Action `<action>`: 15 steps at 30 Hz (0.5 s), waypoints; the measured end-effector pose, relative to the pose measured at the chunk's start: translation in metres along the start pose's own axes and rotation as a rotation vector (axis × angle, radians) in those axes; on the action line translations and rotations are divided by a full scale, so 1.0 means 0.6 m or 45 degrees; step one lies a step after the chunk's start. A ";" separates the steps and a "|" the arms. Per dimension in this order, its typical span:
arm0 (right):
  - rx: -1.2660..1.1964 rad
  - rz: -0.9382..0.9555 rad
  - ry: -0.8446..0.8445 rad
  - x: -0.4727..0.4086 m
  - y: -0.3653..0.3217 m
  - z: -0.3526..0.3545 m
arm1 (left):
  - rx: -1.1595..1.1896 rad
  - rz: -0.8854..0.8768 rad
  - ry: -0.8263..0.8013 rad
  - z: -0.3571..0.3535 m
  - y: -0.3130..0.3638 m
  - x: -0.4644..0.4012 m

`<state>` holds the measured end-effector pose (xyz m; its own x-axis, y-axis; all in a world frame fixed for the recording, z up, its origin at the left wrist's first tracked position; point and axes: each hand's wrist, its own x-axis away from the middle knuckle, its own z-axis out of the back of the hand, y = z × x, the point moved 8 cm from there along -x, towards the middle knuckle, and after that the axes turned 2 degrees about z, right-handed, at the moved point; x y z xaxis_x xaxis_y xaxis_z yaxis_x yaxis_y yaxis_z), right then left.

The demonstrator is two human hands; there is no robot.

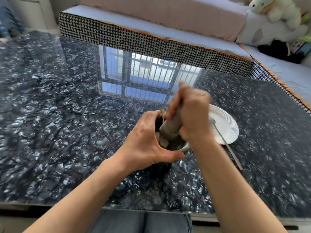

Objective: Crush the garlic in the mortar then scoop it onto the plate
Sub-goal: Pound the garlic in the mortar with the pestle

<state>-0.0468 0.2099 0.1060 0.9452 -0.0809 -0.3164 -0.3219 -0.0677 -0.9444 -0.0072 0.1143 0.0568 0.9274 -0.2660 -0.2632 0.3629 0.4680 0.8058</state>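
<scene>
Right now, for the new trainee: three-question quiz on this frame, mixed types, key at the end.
1. True or false: the spoon is in the right hand.
2. The left hand is: A) flat on the table B) wrapped around the mortar C) lifting the plate.
3. Fill in: whole garlic cloves lie in the mortar beside the ____.

Key: 1 false, it rests with its bowl on the plate; 2 B; 3 pestle.
</scene>
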 end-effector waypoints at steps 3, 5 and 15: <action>0.095 -0.058 -0.067 0.012 0.022 -0.016 | 0.010 -0.004 0.006 0.000 -0.001 0.001; 0.046 -0.086 -0.011 0.008 0.012 -0.006 | -0.002 0.000 -0.001 0.000 -0.001 0.001; 0.037 -0.076 -0.017 0.004 -0.001 -0.011 | 0.008 0.021 -0.002 0.001 0.002 0.003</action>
<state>-0.0446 0.2030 0.1065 0.9634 -0.0640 -0.2605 -0.2634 -0.0431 -0.9637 -0.0051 0.1139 0.0578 0.9331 -0.2596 -0.2489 0.3469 0.4672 0.8132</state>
